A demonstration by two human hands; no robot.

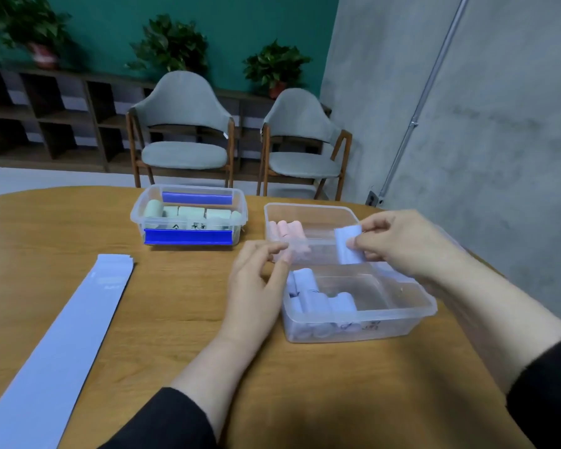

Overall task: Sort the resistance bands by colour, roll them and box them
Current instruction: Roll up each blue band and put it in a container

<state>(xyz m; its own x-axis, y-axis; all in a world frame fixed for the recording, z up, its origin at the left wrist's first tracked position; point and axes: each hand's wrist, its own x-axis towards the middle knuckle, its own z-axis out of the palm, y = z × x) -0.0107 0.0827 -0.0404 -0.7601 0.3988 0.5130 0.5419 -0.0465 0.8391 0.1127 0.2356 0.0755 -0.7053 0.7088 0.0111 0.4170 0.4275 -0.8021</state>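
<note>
Above the near box (357, 322) of blue rolls, we are pinching a blue roll (348, 244) in our right hand (399, 244), keeping it wound for boxing; our left hand (256, 283), loosely curled, is holding nothing.

Right hand (399, 241) pinches blue roll (348, 244)

Your long pale-blue flat band (59, 345) on the wooden table runs off the bottom-left edge, so you cannot see its near end. The black handwriting on the clear plastic box with blue clips (188, 236) and on the near clear box of blue rolls (360, 319) is too blurred to read. Your black sleeves (162, 422) are cut by the bottom edge.
</note>
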